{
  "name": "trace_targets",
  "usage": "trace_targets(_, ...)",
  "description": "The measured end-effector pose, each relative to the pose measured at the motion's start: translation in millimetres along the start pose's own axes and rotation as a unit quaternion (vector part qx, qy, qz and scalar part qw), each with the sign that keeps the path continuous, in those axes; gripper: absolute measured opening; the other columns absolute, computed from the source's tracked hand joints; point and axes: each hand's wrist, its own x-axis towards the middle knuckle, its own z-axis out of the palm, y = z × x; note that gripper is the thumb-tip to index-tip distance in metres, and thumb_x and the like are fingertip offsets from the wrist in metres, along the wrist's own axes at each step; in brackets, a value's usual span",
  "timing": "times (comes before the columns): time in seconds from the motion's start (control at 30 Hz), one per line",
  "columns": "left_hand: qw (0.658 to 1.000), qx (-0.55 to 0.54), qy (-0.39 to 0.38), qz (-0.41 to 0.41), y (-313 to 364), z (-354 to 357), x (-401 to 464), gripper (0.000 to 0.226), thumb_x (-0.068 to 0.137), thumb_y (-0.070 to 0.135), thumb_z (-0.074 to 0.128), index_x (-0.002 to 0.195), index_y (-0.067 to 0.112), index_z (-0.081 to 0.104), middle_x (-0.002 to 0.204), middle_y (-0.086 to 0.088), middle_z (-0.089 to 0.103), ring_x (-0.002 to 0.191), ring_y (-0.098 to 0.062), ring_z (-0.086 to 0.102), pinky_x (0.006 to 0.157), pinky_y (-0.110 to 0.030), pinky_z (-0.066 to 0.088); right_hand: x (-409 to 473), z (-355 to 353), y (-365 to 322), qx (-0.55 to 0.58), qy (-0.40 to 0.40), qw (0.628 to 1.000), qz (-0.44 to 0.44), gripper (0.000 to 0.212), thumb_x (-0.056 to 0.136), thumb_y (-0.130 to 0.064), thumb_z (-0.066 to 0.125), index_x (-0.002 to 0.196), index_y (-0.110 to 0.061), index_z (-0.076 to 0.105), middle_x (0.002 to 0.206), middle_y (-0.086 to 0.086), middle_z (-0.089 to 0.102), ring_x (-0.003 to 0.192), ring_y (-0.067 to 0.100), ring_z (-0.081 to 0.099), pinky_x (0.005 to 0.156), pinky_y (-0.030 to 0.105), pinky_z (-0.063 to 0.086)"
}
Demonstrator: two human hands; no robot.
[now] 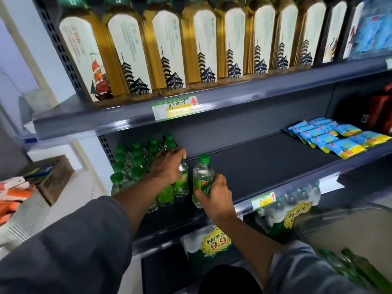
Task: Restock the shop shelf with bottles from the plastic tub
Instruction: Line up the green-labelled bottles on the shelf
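On the middle shelf (265, 164), left end: a block of small clear water bottles (135, 164) with green caps and green labels stands packed in rows against the perforated upright.
Left hand (167, 166): fingers curled round the shoulder of a bottle at the right edge of the block (183, 183), which stands upright, touching its neighbours.
Right hand (216, 194): grips the lower, labelled half of a second bottle (202, 177); thumb across the front, fingers behind.
Second bottle: tilted slightly left, just beside the block's right edge near the shelf's front edge; whether its base touches the shelf cannot be told.
Middle shelf, right end: blue and yellow sachets (335, 139) lie in overlapping rows, well apart from the bottles.
Middle shelf, front edge: a green and yellow price tag (264, 200) with a red arrow.
Upper shelf: tall amber bottles (169, 52) with white arched pagoda labels stand in a row; another price tag (175, 108) sits on the front edge below them.
Lowest shelf: shrink-wrapped water packs (214, 247) with yellow starburst stickers, one reading 9.9.
Plastic tub (350, 228): translucent, at the lower right, blurred, with green-topped bottles inside.
Sleeves: grey, pushed up on both forearms.
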Motion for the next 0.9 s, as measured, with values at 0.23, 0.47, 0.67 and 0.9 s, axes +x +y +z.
trace_targets(0.23,0.995,0.092,-0.023,-0.017,-8,-5,13,0.056,0.076,0.033,0.082,0.121,0.035,0.050,0.133,0.003,0.056,0.124,-0.025,0.045,0.100,-0.040,0.032,1,34,-3,0.011,-0.021,1.000,0.001,0.050,0.090,-0.041,0.067,0.122,-0.015,0.038,0.122,0.005,0.042,0.110,0.039,0.055,0.091,0.047,0.046)
trace_targets(0.47,0.991,0.119,-0.012,-0.055,-11,3,30,0.055,0.078,0.010,0.066,0.125,0.037,0.052,0.139,-0.009,0.045,0.127,-0.033,0.041,0.103,-0.047,0.031,11,54,-5,0.017,-0.024,0.999,-0.025,0.063,0.088,-0.048,0.071,0.132,-0.019,0.036,0.128,0.002,0.041,0.114,0.031,0.054,0.095,0.044,0.044)
trace_targets(0.67,0.986,0.108,-0.127,-0.026,-20,-6,57,0.059,0.077,0.023,0.083,0.128,0.032,0.055,0.140,-0.004,0.055,0.130,-0.030,0.050,0.108,-0.043,0.032,23,66,-5,0.047,-0.010,0.999,0.004,0.062,0.085,-0.048,0.074,0.127,-0.024,0.037,0.130,0.000,0.040,0.111,0.031,0.054,0.085,0.039,0.039)
trace_targets(0.9,0.975,-0.019,-0.214,0.053,-43,-35,77,0.056,0.093,0.011,0.068,0.145,0.018,0.048,0.139,-0.009,0.051,0.124,-0.026,0.053,0.089,-0.022,0.039,34,82,-13,0.100,-0.009,0.995,0.017,0.058,0.080,-0.027,0.079,0.123,-0.021,0.041,0.118,-0.004,0.038,0.100,0.027,0.055,0.082,0.034,0.040)
